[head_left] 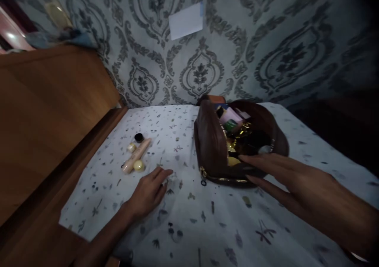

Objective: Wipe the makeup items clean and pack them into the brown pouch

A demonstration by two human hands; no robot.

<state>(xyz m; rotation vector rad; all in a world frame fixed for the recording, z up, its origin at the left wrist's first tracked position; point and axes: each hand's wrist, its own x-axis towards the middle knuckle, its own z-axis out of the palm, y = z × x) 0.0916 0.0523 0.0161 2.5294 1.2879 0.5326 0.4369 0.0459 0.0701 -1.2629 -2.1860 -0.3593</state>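
A brown zip bag (211, 140) stands wide open on the patterned cloth. Inside it lie a pink item (231, 119), something green (230, 125) and shiny gold pieces (244, 130). My right hand (291, 182) reaches over the bag's near edge, fingers stretched out and thumb apart, with nothing visible in its grasp. My left hand (151, 188) hovers at or just above the cloth, fingers loosely apart and holding nothing. Close to its far left lie a peach-coloured tube (137, 155), two small cream-coloured round pieces (138, 165) and a black round cap (139, 137).
White cloth with small printed motifs (189, 219) covers the surface. Along the left side runs a wooden panel (53, 97). Behind is a wall with grey damask patterning (201, 71), bearing a white paper (186, 21). An orange-brown object (217, 99) sits behind the bag.
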